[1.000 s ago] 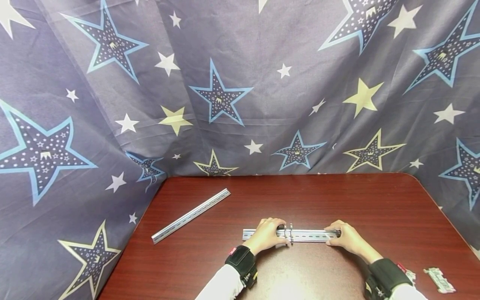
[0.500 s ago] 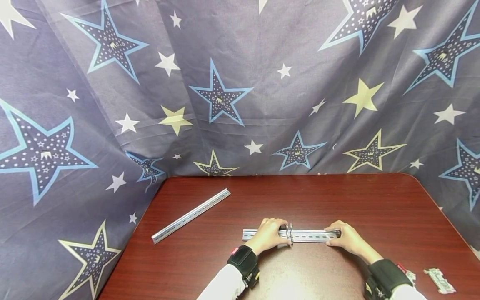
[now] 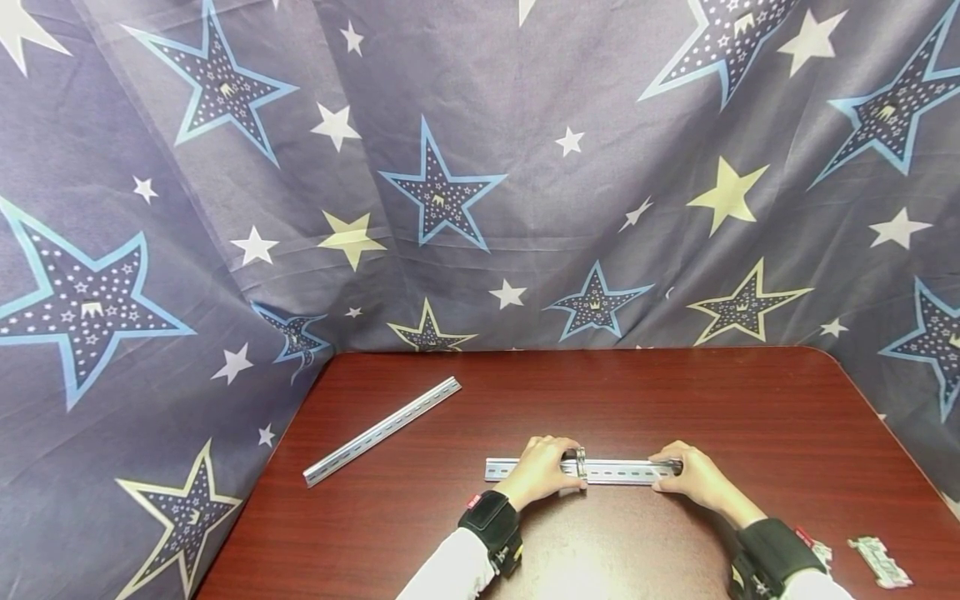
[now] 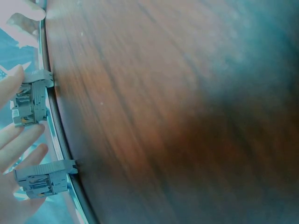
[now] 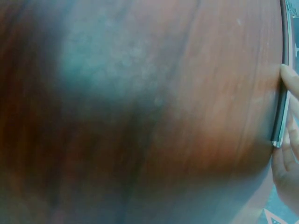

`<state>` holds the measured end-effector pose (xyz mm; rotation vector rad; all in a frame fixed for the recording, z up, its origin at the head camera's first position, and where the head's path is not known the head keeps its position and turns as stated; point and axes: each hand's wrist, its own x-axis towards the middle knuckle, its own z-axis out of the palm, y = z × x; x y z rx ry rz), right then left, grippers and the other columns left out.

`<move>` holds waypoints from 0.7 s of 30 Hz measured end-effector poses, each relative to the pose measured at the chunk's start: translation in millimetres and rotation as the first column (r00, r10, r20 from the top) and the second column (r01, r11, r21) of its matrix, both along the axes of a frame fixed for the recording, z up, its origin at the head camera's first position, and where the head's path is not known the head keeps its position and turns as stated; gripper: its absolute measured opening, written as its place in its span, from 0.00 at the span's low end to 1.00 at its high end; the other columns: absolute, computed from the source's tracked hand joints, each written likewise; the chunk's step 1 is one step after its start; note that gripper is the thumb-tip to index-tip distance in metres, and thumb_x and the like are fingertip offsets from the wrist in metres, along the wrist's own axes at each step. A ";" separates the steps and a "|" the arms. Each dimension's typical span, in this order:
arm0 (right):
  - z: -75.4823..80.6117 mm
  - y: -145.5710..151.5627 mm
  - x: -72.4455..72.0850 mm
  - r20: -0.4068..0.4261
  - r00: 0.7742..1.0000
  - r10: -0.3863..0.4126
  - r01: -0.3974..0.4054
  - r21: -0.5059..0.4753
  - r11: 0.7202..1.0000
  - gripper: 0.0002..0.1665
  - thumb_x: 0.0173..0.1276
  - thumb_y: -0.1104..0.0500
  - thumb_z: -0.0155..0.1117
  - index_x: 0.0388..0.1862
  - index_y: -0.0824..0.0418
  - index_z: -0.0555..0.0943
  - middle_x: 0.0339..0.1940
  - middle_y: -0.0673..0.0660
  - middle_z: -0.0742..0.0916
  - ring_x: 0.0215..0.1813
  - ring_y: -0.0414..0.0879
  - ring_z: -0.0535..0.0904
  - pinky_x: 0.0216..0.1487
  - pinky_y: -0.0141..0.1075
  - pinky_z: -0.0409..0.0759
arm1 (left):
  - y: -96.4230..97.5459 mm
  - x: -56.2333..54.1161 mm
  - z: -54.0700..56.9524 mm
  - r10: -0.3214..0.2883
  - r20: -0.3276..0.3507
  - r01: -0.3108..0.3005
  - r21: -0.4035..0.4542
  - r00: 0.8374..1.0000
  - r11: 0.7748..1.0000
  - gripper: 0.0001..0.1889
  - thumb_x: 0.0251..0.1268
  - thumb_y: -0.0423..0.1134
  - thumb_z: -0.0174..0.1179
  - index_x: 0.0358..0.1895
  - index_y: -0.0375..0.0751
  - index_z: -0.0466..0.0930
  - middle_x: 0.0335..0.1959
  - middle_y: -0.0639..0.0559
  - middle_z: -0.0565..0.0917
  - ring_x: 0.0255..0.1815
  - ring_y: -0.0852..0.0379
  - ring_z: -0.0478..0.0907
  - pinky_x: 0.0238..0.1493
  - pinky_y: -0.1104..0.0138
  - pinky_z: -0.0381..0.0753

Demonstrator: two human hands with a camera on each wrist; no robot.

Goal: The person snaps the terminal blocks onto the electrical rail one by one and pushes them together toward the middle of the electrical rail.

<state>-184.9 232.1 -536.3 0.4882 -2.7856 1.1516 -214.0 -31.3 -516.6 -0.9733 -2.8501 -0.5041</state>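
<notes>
Where the left hand (image 3: 542, 467) arches, pinching a block (image 4: 32, 100), the right hand (image 3: 696, 477) clasps the rail (image 3: 621, 472). Worktop (image 3: 622, 404) stretches to its far edge (image 3: 570, 352).

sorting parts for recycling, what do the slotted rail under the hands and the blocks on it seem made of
Slotted rail: probably bare metal, judging by its silvery sheen and crisp-edged slots. Blocks: likely matte moulded plastic, given their dull greyish, ribbed housings; small parts inside may be metal, too blurred to tell.

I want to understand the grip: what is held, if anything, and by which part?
The right hand holds the near rail by its right end. The left hand pinches a block on the rail, apparently by its near and far ends.
</notes>
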 end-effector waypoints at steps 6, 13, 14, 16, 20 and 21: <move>-1.0 0.4 -0.3 0.003 1.000 -0.002 0.002 -0.006 1.000 0.19 0.38 0.61 0.72 0.34 0.65 0.82 0.32 0.52 0.80 0.37 0.47 0.76 0.38 0.37 0.73 | 1.0 0.2 -0.5 0.001 -0.010 -0.001 0.001 1.000 1.000 0.26 0.36 0.53 0.68 0.44 0.47 0.78 0.40 0.59 0.81 0.41 0.63 0.75 0.45 0.69 0.64; -0.6 0.4 -0.5 0.015 1.000 -0.002 0.002 -0.003 1.000 0.19 0.38 0.61 0.72 0.34 0.65 0.82 0.32 0.52 0.80 0.37 0.48 0.76 0.38 0.38 0.73 | 1.2 0.7 0.4 0.002 -0.012 -0.002 -0.009 1.000 1.000 0.26 0.37 0.54 0.67 0.45 0.48 0.77 0.40 0.59 0.81 0.41 0.63 0.75 0.45 0.69 0.64; -0.6 0.4 -0.5 0.017 1.000 -0.002 0.002 -0.003 1.000 0.19 0.38 0.61 0.72 0.34 0.65 0.82 0.32 0.53 0.80 0.38 0.48 0.76 0.38 0.38 0.73 | 1.1 0.7 0.3 0.001 -0.012 -0.002 -0.010 1.000 1.000 0.27 0.37 0.54 0.67 0.45 0.48 0.77 0.40 0.59 0.81 0.41 0.63 0.75 0.45 0.69 0.64; -0.4 0.3 -0.5 0.017 1.000 -0.001 0.001 0.002 1.000 0.20 0.38 0.61 0.72 0.34 0.66 0.82 0.33 0.53 0.81 0.38 0.49 0.76 0.39 0.39 0.73 | 1.0 0.7 0.1 0.001 -0.011 -0.001 -0.011 1.000 1.000 0.27 0.37 0.54 0.67 0.45 0.48 0.77 0.40 0.59 0.81 0.41 0.63 0.75 0.44 0.69 0.64; -0.2 0.0 -0.6 0.016 1.000 0.000 0.000 0.006 1.000 0.20 0.38 0.61 0.72 0.34 0.66 0.82 0.33 0.53 0.81 0.38 0.50 0.76 0.40 0.40 0.73 | 0.5 0.7 -1.1 -0.006 -0.023 0.005 -0.010 1.000 1.000 0.28 0.37 0.54 0.67 0.46 0.47 0.77 0.40 0.59 0.81 0.41 0.62 0.75 0.44 0.68 0.64; -0.1 0.0 -0.6 0.016 1.000 0.000 0.000 0.007 1.000 0.20 0.38 0.61 0.72 0.34 0.66 0.82 0.33 0.53 0.81 0.39 0.50 0.76 0.40 0.40 0.73 | 0.4 0.8 -1.4 -0.007 -0.027 0.007 -0.010 1.000 1.000 0.28 0.37 0.54 0.67 0.46 0.47 0.77 0.40 0.59 0.81 0.42 0.61 0.75 0.44 0.68 0.65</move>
